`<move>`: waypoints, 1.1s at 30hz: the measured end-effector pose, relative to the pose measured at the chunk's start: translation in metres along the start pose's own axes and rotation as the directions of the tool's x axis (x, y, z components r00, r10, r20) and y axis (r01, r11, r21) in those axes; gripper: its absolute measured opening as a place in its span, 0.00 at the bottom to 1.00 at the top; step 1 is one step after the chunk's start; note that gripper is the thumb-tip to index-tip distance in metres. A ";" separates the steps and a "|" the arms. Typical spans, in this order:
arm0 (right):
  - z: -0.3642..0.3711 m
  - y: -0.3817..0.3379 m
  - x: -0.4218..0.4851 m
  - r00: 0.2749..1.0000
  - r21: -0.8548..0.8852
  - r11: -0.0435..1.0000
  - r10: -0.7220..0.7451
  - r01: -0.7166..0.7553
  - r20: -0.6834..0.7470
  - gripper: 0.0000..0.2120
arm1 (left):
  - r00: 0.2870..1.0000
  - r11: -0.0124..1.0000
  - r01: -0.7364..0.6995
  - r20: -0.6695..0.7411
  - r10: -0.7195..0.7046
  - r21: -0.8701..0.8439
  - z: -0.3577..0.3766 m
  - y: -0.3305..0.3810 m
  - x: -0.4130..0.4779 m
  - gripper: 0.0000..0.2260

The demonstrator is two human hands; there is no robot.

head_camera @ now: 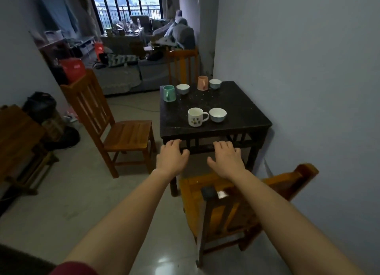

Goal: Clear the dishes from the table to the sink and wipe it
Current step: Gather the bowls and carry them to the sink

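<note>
- Both forearms reach forward above a wooden chair [224,194] drawn up at the near side of the table; a dark red sleeve shows at the left elbow.
- The left hand [171,158] and right hand [225,158] hang palm down side by side short of the table's near edge, fingers loose and slightly spread, grasping nothing.
- The dark square table [242,110] stands against the pale wall, its top dusted with light crumbs [191,102].
- Nearest the hands, a patterned white mug [196,117] stands upright, handle to the right, just beside the front bowl [218,114]; both show pale insides, and their contents cannot be told.
- At the far left corner, a green mug [169,93] stands next to the middle bowl [182,89].
- At the far edge, a pink mug [202,83] stands beside the far bowl [215,83].
- A second wooden chair [115,130] stands left of the table, a third [183,65] behind it.
- Beyond lie a grey sofa [131,73] and a barred balcony window [125,5].
</note>
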State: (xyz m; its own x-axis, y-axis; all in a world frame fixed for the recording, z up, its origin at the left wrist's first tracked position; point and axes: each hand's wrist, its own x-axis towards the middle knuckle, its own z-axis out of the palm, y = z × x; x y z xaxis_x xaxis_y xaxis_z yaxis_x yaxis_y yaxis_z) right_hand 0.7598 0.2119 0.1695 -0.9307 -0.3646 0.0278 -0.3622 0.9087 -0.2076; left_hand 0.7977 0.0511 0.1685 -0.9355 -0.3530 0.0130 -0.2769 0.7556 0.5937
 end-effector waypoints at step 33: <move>0.099 0.013 0.479 0.642 0.171 0.623 0.761 -0.764 0.096 0.22 | 0.863 0.994 0.033 0.505 0.023 -0.102 0.056 -0.085 0.576 0.23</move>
State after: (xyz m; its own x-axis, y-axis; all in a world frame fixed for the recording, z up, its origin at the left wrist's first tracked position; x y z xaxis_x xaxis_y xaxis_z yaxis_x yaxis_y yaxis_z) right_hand 0.3145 0.0289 0.0837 -0.8681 0.4379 -0.2337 0.4938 0.8094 -0.3178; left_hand 0.2703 -0.1860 0.0806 -0.9244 -0.0080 -0.3814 -0.2835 0.6835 0.6727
